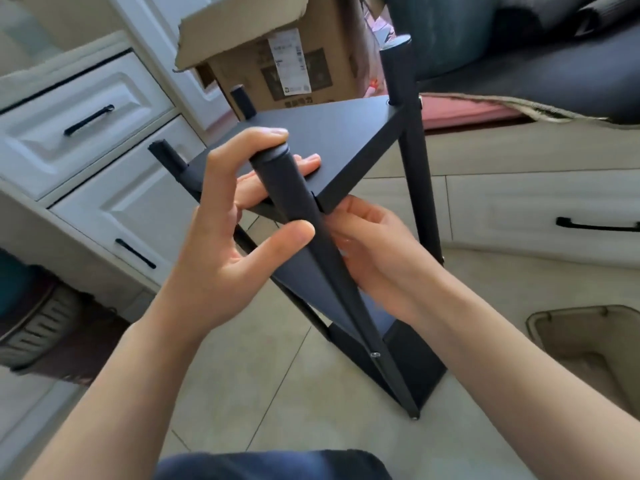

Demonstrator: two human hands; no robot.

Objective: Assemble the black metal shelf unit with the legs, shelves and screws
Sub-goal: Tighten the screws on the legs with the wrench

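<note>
Black shelf unit (332, 140) stands on the tiled floor (263, 368), part-built: two shelves in view, top shelf (346, 133) and a lower shelf (311, 271), plus a dark base panel (412, 362) at the bottom. Four legs poke up at the corners. Left hand (228, 233) curls round the near leg (298, 202), fingertips over its top cap, thumb against the shaft. Right hand (370, 251) sits just behind the same leg under the top shelf corner, fingers bent; can't tell if it holds anything. One screw (374, 355) shows low on the near leg. One cardboard box (277, 60) behind. White drawers (86, 119) on the left, three black handles seen there
</note>
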